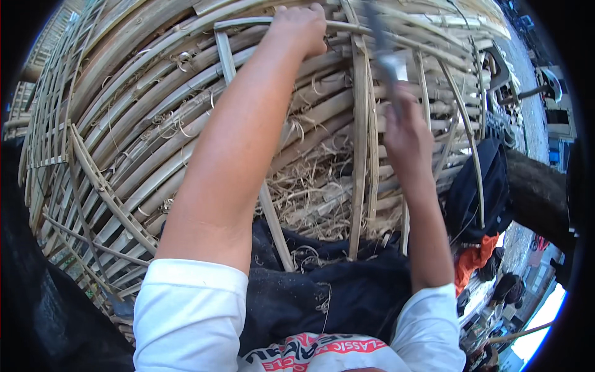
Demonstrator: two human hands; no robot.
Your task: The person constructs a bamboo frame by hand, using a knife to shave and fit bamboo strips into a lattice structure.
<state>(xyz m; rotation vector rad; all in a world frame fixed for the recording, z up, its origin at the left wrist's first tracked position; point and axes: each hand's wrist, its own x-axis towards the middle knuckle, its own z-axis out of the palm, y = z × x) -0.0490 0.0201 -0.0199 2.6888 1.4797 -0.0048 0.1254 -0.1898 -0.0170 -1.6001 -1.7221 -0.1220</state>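
My left hand (299, 30) is stretched far forward, its fingers closed around a long thin bamboo strip (243, 22). The strip runs sideways on both sides of the fist, its right part crossing beneath a dark blade. My right hand (407, 127) grips the handle of a knife (390, 65), its long blade pointing away from me and smeared by motion. Between my arms, an upright bamboo slat (359, 142) lies over the bamboo slat platform (322, 111). Curled bamboo shavings (316, 180) are heaped on the platform nearer to me.
A bamboo lattice panel (56, 87) stands at the left. Dark cloth (328, 285) covers my lap. To the right are a dark bundle (480, 186), an orange cloth (476, 263), a thick dark log (539, 192) and more loose slats (462, 118).
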